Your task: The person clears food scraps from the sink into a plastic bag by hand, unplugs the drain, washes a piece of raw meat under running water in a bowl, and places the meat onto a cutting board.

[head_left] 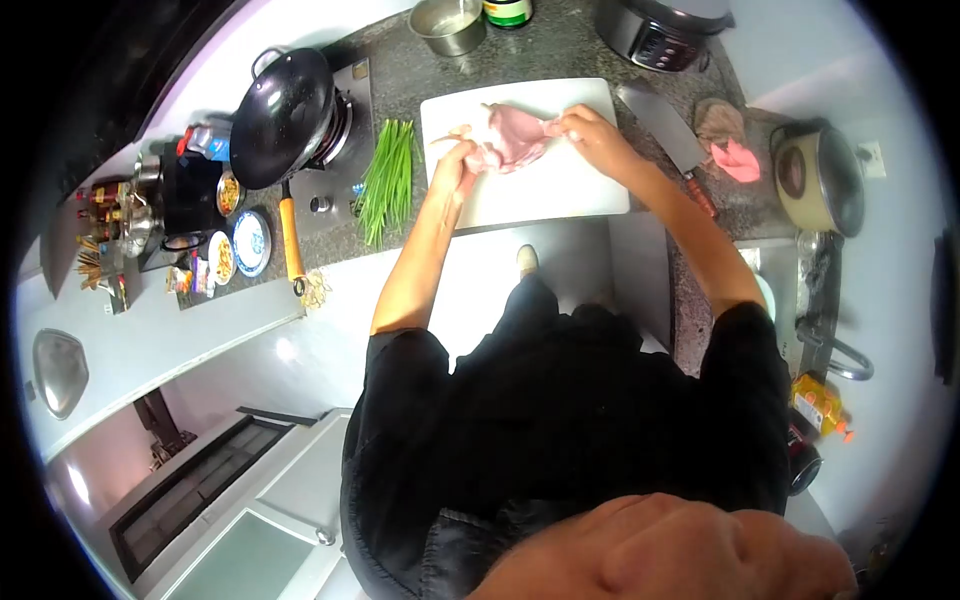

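Observation:
A piece of pale pink raw meat [515,137] is on the white cutting board [545,195], held between my two hands. My left hand [455,162] grips its left edge, with the fingers closed on it. At the right edge, my right hand [593,137] pinches a thin end of the meat. Just right of the board lies a cleaver [660,122], its handle toward me. A bunch of long green stalks [388,185] rests left of the board.
A black wok [283,118] sits on the stove at left, near small bowls and a blue-rimmed plate [251,243]. Behind the board stand a metal bowl [448,28] and a cooker [660,35]. A pot [820,178], pink cloth [736,160] and sink are at right.

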Demonstrator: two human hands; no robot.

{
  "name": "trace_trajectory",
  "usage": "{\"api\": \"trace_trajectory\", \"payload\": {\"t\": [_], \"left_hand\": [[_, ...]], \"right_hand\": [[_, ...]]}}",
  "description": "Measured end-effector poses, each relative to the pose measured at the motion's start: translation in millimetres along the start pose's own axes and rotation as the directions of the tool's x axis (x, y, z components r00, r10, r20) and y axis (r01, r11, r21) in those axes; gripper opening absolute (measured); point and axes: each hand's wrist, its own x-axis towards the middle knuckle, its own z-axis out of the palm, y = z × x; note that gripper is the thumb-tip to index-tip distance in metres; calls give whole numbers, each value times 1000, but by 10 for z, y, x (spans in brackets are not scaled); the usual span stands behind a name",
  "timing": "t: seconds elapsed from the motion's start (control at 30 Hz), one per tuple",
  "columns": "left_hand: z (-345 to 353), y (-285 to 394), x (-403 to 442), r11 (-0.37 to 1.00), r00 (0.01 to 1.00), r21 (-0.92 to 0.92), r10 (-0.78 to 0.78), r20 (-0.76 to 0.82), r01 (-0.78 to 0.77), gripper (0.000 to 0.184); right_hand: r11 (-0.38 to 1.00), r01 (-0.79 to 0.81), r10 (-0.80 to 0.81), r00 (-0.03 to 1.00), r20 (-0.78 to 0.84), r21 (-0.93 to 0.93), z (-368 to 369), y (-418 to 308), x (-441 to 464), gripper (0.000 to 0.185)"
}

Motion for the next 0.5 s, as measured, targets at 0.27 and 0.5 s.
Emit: {"api": "trace_trajectory", "payload": {"t": [0.27,0.5], "left_hand": [[-810,172,-156,949,949,258,-99,-301,181,41],[-983,134,-186,972,930,162,-107,-351,173,37]], "right_hand": [[807,-590,584,799,-143,1,508,1242,-391,16],[810,-558,447,788,-423,-182,-257,908,-1061,18]]}}
